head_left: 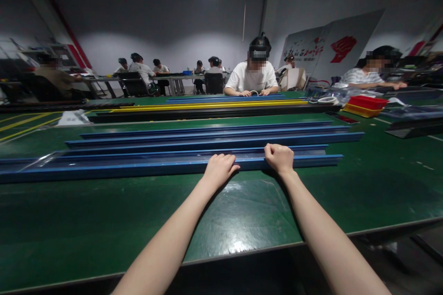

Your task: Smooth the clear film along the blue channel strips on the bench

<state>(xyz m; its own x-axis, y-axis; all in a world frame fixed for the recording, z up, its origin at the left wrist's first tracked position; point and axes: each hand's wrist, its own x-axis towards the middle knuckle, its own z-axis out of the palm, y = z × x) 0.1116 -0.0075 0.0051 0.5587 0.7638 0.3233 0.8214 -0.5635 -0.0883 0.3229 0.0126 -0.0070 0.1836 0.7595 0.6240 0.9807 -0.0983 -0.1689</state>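
Observation:
Several long blue channel rails lie side by side across the green table (104, 212). The nearest blue rail (121, 169) runs from the left edge to about the right third. My left hand (219, 169) is curled over the near wall of this rail, fingers hooked over its top. A little to the right, my right hand (279, 158) is closed in a fist-like grip on the same rail's wall. Both arms reach straight out from the table's front edge.
Further rails (214, 136) lie behind, then yellow and black rails (207, 107). Red and yellow bins (367, 103) sit at the back right. A person in a white shirt (252, 78) sits opposite, another person (370, 76) at the right; more people sit at far tables.

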